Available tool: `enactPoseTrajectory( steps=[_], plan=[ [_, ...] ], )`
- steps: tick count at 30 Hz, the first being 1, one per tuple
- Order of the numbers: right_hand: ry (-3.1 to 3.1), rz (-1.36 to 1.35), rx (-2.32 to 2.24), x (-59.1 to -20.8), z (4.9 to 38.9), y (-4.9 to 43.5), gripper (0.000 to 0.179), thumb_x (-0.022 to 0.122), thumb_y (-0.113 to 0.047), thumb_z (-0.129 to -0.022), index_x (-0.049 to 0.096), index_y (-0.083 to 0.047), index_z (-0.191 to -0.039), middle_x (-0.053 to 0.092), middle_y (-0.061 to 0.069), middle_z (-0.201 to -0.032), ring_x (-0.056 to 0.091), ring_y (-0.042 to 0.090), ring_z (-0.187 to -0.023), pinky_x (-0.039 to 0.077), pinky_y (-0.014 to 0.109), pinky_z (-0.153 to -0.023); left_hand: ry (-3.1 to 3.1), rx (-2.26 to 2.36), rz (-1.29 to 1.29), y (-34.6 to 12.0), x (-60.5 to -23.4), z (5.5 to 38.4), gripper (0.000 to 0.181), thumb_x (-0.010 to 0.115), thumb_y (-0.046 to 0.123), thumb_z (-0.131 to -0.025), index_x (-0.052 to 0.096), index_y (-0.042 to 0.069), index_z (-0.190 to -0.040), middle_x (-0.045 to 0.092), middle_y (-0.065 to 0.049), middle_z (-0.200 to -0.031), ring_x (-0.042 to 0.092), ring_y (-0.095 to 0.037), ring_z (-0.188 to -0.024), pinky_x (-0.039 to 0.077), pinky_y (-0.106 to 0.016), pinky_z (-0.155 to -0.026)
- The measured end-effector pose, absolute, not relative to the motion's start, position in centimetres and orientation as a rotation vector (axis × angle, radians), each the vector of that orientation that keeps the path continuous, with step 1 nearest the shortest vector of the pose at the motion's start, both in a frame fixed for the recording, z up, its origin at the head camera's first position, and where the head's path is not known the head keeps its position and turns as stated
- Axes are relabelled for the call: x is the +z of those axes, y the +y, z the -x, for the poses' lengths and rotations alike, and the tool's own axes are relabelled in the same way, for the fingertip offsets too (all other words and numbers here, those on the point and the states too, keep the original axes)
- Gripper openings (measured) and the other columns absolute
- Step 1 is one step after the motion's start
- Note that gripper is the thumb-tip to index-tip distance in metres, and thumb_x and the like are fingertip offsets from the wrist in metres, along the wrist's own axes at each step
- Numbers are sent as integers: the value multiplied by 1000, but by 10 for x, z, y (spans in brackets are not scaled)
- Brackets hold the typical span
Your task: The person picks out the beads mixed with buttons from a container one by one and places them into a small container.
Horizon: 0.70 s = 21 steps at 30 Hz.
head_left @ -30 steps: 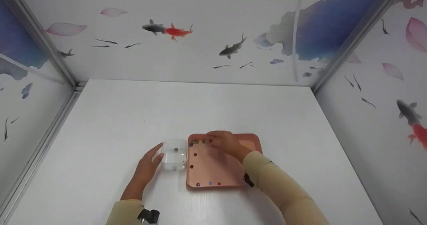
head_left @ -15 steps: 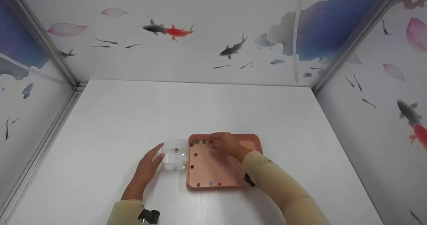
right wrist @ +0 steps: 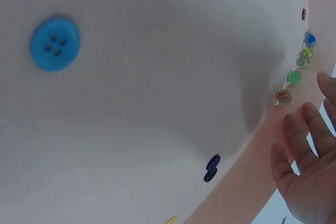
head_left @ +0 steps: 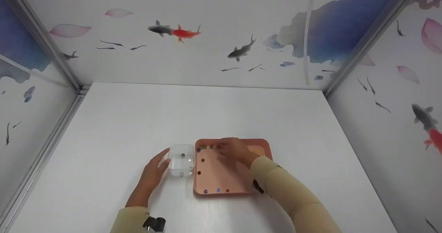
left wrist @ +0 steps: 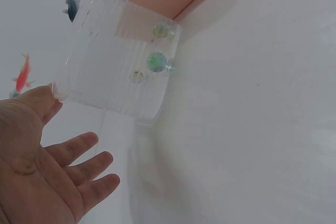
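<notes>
At the left side of a clear plastic box (head_left: 181, 169), my left hand (head_left: 152, 172) touches the wall with thumb and index finger, the other fingers extended. Inside the box lie a green marble (left wrist: 156, 62) and a couple of other marbles. My right hand (head_left: 234, 150) reaches over the pink tray (head_left: 224, 177), its fingertips near the far wall. Close to those fingers is a clear marble with a red swirl (right wrist: 284, 96); a green marble (right wrist: 294, 77) and several others line up beyond it. Nothing shows between the right fingers.
A blue four-hole button (right wrist: 55, 44), two dark buttons (right wrist: 211, 169) and a partly visible yellow piece (right wrist: 171, 220) lie in the tray. More small pieces sit along its left and near edges, including a red one (head_left: 227, 190). Printed panels wall the white table (head_left: 121, 122).
My right fingers have drawn in slightly from the tray's far rim and bent down toward the marbles. The left hand and the box have stayed in place.
</notes>
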State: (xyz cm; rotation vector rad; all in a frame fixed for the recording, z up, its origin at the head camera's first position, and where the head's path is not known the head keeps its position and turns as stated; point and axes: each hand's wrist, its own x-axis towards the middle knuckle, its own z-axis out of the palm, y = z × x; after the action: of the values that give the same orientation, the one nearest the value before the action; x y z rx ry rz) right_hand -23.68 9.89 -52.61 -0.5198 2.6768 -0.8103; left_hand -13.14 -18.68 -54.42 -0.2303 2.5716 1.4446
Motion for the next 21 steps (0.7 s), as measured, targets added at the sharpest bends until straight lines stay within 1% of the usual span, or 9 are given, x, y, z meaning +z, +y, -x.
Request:
enactPoseTrajectory(
  steps=[5,9,14,16,21],
  plan=[
    [2663,491,-809,-527,237,98,36,68,-23,-91,66,-16,-126,66,5,-123,60,23,-116,50,41,-98,2578,1438,231,-187,-545,131,49,45,29,-104,34,17,-151,29,-16,-156,21,-40,-144,19,-58,-116],
    [2665,495,-775,-530,237,97,35,67,-24,-92,65,-18,-127,66,4,-123,61,21,-114,51,40,-97,2582,1440,230,-187,-544,131,49,45,28,-104,34,16,-151,29,-16,-156,21,-40,-144,19,-57,-116],
    [2653,479,-782,-531,237,98,33,66,-20,-93,66,-20,-126,66,2,-121,61,21,-114,51,40,-98,2593,1431,231,-187,-543,131,50,45,31,-104,35,16,-151,29,-16,-156,22,-40,-144,19,-57,-116],
    [2657,479,-779,-531,236,98,34,67,-19,-92,67,-20,-125,67,2,-119,61,20,-111,51,39,-97,2593,1429,233,-186,-543,130,51,45,32,-103,35,17,-151,29,-16,-156,22,-40,-144,19,-57,-116],
    [2667,488,-746,-531,237,99,36,70,-16,-89,67,-21,-125,68,0,-110,59,16,-95,53,34,-88,2592,1440,234,-185,-542,130,50,45,30,-104,35,18,-151,29,-16,-156,22,-40,-144,20,-56,-116]
  ],
)
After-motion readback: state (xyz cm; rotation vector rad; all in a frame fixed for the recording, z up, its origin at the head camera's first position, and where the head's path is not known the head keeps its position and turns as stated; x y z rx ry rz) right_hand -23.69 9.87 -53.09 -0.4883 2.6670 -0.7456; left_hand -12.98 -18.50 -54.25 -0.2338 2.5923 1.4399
